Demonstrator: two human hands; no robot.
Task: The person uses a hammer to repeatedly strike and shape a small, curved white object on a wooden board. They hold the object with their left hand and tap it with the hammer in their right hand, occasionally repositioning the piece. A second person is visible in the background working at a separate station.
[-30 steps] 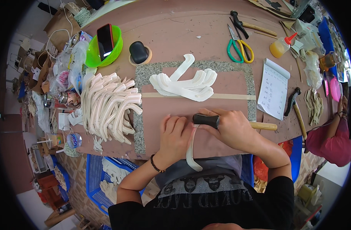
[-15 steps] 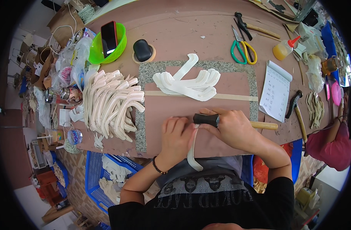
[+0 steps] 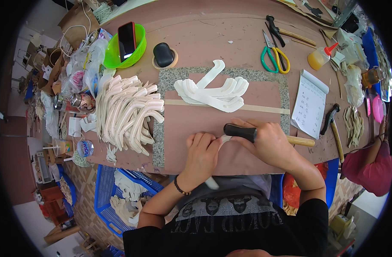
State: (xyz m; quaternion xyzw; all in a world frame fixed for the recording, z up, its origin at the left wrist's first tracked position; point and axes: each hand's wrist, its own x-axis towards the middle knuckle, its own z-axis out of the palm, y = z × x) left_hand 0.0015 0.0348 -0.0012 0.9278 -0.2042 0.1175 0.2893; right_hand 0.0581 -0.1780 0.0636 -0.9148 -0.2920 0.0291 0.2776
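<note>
Left hand (image 3: 202, 155) has a grip on a curved, off-white, flexible-looking strip (image 3: 225, 139) just above the table's near edge, with its lower end poking out below the wrist. Right hand (image 3: 264, 143) is wrapped around a black-headed hammer with a pale wooden handle (image 3: 239, 132), choked up close to the head, probably for control over force. Can't tell whether the right thumb pinches the strip too.

Matching white strips (image 3: 223, 104) lie just beyond, and a big cream heap (image 3: 127, 112) sits left, presumably for easy reach. Underneath: a speckled grey stone slab (image 3: 158, 150), partly covered by brown sheeting, on a scuffed brown table (image 3: 196, 36). Patterned tile floor (image 3: 86, 182), cluttered room (my kind of workshop), co-worker's red sleeve (image 3: 369, 173) at right.
</note>
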